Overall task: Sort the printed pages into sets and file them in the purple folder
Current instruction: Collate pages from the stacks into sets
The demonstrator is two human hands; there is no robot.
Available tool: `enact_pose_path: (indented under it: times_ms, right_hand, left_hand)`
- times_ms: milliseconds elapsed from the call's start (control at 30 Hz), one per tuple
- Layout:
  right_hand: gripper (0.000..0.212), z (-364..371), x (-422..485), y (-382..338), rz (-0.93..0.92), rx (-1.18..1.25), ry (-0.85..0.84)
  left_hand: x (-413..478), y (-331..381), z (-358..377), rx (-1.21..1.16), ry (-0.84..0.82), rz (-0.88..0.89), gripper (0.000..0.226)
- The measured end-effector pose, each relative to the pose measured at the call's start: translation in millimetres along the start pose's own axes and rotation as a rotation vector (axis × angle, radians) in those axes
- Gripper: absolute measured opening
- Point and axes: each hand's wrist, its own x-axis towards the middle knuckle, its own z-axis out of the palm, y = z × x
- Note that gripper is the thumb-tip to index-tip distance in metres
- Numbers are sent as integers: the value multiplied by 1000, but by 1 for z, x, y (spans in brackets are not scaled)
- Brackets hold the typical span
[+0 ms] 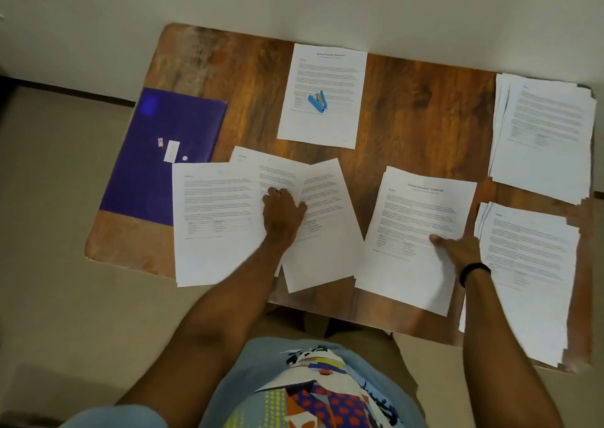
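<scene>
Left hand (282, 211): fingers pressing down on the fanned pages (222, 218), pinching nothing.
Right hand (457, 251): thumb atop the transcript sheet (421, 218); fingers hidden, so the grip is unclear.
Print: body text blurred, unreadable.
Purple folder (163, 153): glossy, flat, closed, at the table's left edge, its corner under the fanned pages.
Table (408, 110): wood-grain, rounded corners.

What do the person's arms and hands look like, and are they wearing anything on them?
Both arms are bare, with no sleeves reaching the forearms and no gloves. The right hand has a black band round its wrist; the left hand has a bare wrist. No rings show. The shirt is light blue with a multicoloured print.
</scene>
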Motion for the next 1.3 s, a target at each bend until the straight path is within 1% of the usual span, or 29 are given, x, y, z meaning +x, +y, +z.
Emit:
enact_pose_path:
  times_ms: [167,200,267,333,433,533,600,667,733,800,833,867,900,933,967,1000,1033,1067,1100,1133,1167,1200,1233,1267,1300]
  right_hand:
    - [46,5,-10,3,19,158,-27]
    - [45,4,-11,5,26,180,-32]
    - [51,0,-12,8,37,235,-57]
    - [59,-7,-11,13,32,312,-89]
    - [59,-19,-17,11,7,425,-148]
    - [55,-36,-26,10,-23,482,-248]
    - [52,-49,-31,15,-5,575,-310]
    - [49,-60,-37,21,36,726,-361]
    - [45,-70,-41,34,76,853,-355]
    - [37,-76,-47,44,112,923,-282]
    - [43,-76,-49,50,128,933,-250]
    - [44,-76,-50,54,172,937,-191]
    - [30,-73,-50,55,223,958,-114]
    - [11,-75,-46,61,269,1008,-75]
    - [17,-77,-36,73,270,1035,-65]
    - [23,-78,-33,77,261,981,-92]
    - [23,-79,-37,77,179,988,-167]
    - [26,-91,-38,77,111,854,-159]
    - [39,-95,-34,85,90,857,-221]
    - [62,-96,-37,82,142,824,-306]
    - [73,-97,-40,75,240,871,-342]
    - [62,-96,-38,73,236,854,-293]
    - [43,-93,-41,67,168,895,-320]
    - [43,-92,-40,64,129,860,-297]
    - [51,-91,-37,62,119,837,-314]
  left_hand:
    - [-3,3,-7,60,-15,27,32]
    - [-4,3,-7,67,-15,36,29]
    - [-5,0,-9,66,-7,42,25]
    - [-6,1,-13,35,22,-1,24]
    - [-7,6,-26,41,106,-47,24]
    - [-10,21,-37,-36,200,-28,29]
    - [-19,43,-38,-95,200,18,30]
    - [-33,77,-34,-132,149,73,30]
    - [-49,116,-19,-143,61,118,30]
    - [-63,153,1,-219,-51,126,30]
    - [-68,170,12,-258,-113,118,28]
    - [-74,186,20,-290,-160,110,27]
    - [-79,200,28,-326,-215,94,28]
    - [-84,212,36,-364,-268,84,32]
    - [-88,222,45,-383,-314,74,38]
    - [-90,229,53,-388,-349,75,41]
    - [-91,234,61,-379,-387,82,43]
    - [-90,236,70,-361,-421,103,43]
    - [-89,235,78,-328,-453,138,43]
    - [-88,230,84,-289,-466,176,45]
    - [-87,224,88,-253,-441,205,45]
    - [-85,215,89,-225,-367,219,46]
    - [-83,204,90,-197,-260,216,47]
    - [-80,192,89,-162,-155,195,52]
    - [-75,178,87,-129,-82,159,61]
